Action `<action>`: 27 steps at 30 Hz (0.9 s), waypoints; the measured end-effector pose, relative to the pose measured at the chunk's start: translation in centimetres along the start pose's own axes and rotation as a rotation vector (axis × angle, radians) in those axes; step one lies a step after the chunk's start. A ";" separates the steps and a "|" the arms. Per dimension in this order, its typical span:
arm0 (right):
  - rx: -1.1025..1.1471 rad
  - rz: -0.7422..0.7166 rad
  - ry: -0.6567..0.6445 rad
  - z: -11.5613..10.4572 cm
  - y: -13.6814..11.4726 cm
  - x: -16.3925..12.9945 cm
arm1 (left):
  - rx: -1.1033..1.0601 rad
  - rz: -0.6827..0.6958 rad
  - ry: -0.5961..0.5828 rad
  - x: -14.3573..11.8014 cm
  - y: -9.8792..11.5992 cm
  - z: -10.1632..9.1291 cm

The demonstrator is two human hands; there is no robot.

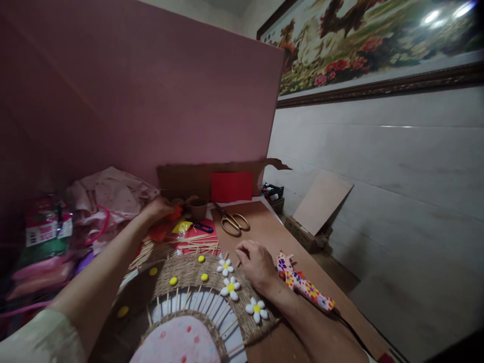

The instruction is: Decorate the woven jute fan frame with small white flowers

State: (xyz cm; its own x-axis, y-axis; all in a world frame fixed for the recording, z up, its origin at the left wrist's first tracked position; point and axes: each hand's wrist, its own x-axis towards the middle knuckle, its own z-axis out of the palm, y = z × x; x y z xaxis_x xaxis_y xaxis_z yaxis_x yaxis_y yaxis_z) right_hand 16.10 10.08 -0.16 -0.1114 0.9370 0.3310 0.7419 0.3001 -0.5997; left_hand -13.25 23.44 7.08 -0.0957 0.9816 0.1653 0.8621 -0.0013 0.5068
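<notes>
A woven craft piece (189,282) is worked on at a brown table (264,227) before a pink board (151,101).

The left hand (161,207) is stretched far forward and closed on something red (174,213) beside a small brown cup (198,208); what exactly is pinched cannot be told. The right hand (257,264) is rested on the piece's right edge, fingers curled loosely, with a thin stick (238,263) seemingly held at the fingertips. White flowers (230,288) and yellow dots (173,281) are stuck on the woven band, which lies nearest the person, over a pink dotted centre (177,343). A patterned glue gun (304,285) is laid just right of the right wrist. Scissors (234,222) and loose sticks (198,244) are set further back.
</notes>
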 end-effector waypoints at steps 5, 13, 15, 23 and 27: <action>0.008 0.003 -0.015 0.0 0.0 0.0 | 0.254 0.131 0.116 -0.1 2.6 0.2; 0.021 0.003 0.021 -0.1 0.2 0.0 | 0.471 0.315 0.082 -1.5 5.2 3.6; 0.047 0.000 0.042 -0.1 0.2 0.1 | 0.491 0.371 0.124 -2.5 5.6 3.6; 1.012 0.182 -0.079 -0.5 0.0 1.1 | 0.488 0.756 0.330 -9.4 7.7 3.6; 1.450 0.241 -0.247 -1.5 -0.9 0.9 | 0.468 0.845 0.308 -13.1 8.8 4.1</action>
State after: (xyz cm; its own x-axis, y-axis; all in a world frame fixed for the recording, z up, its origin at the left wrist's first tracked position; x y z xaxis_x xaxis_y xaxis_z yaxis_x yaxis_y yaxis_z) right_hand 16.33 10.44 1.74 -0.3016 0.9500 0.0812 -0.5124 -0.0897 -0.8541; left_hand -2.37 11.31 5.95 0.5687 0.6018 0.5607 0.8090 -0.5326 -0.2488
